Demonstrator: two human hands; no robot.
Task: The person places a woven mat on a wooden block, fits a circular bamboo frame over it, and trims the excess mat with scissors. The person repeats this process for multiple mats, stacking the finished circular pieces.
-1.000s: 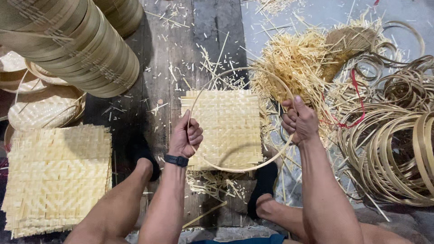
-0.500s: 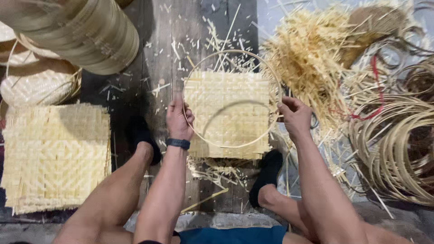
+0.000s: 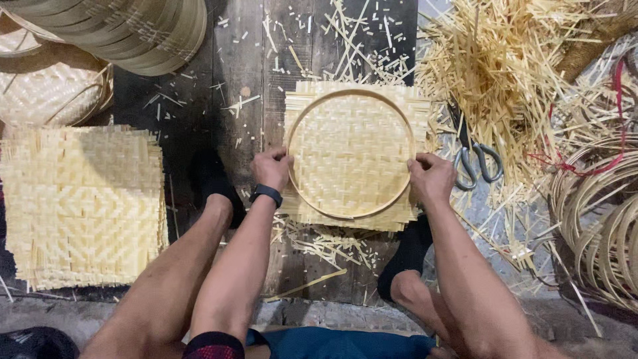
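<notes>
Stack of woven bamboo mats (image 3: 80,206) sits at left on the plank floor (image 3: 246,86), well apart from the work. Loose pile of bamboo strips (image 3: 505,73) at upper right, coiled hoops (image 3: 598,213) at far right, scissors (image 3: 475,156) just beside the right wrist.

Change: a second ago the bamboo ring (image 3: 351,154) was held up and tilted; now it lies flat and centred on the square woven mat (image 3: 359,93), so placement looks done and it's being seated.

Left hand (image 3: 271,167) closed on the ring's left edge, right hand (image 3: 430,176) closed on its right edge. Ring spans between the two grips. Can't tell whether the fingers also pinch the mat underneath.
</notes>
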